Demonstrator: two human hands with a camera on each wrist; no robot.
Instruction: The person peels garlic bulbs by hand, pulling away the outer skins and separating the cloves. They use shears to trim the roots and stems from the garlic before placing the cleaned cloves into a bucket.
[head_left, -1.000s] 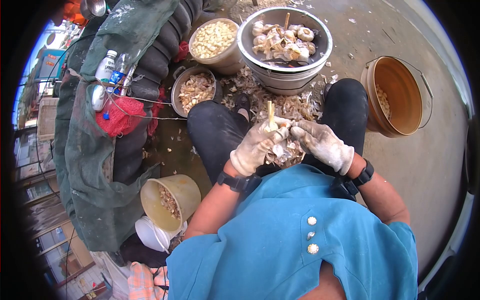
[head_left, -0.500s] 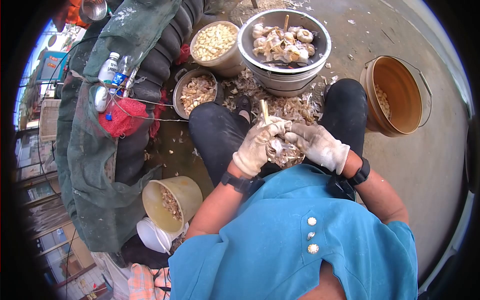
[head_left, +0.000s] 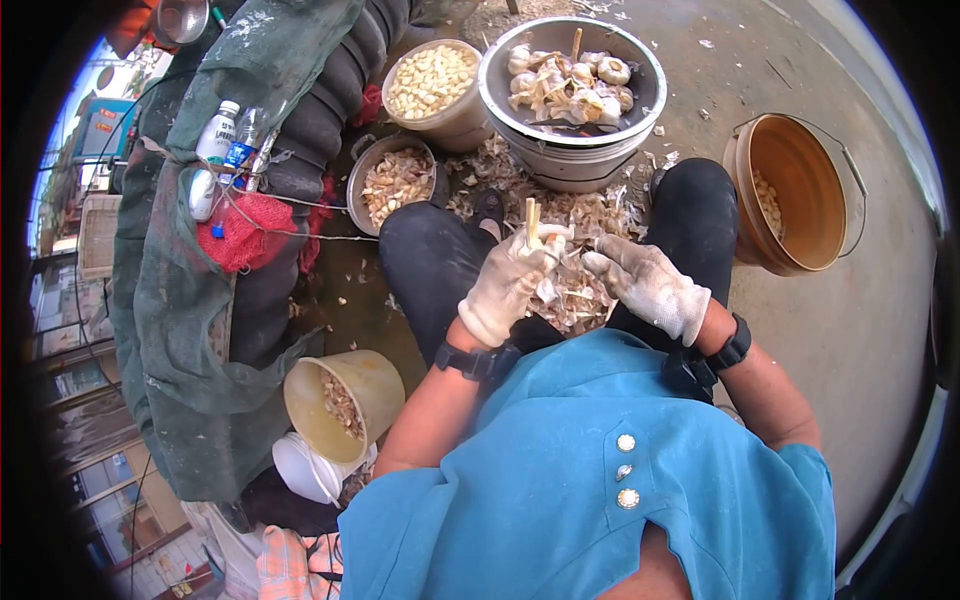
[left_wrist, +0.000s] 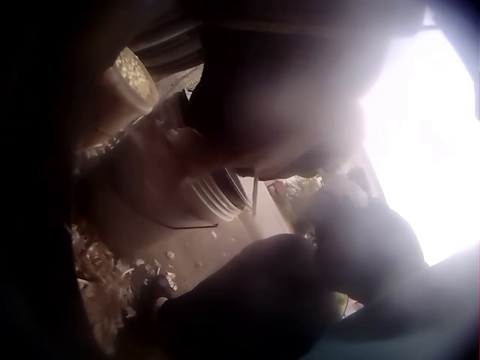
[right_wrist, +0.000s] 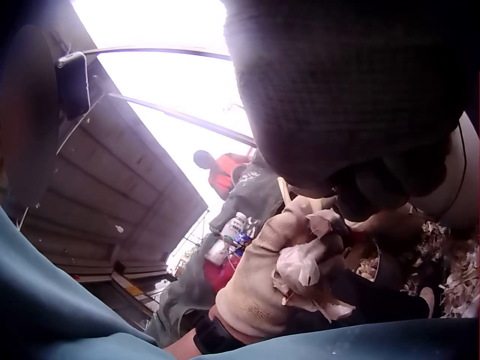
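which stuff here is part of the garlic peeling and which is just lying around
In use: left hand gripping garlic and stick; right hand pinching its skin; basin of bulbs; tub of cloves.
Lying about: bottles; red net; brown bucket.

White bottle [head_left: 213,146] label: print too small to read; no other legible text.

Dirty white gloves on both hands [head_left: 580,280] — blue shirt, black wrist straps.
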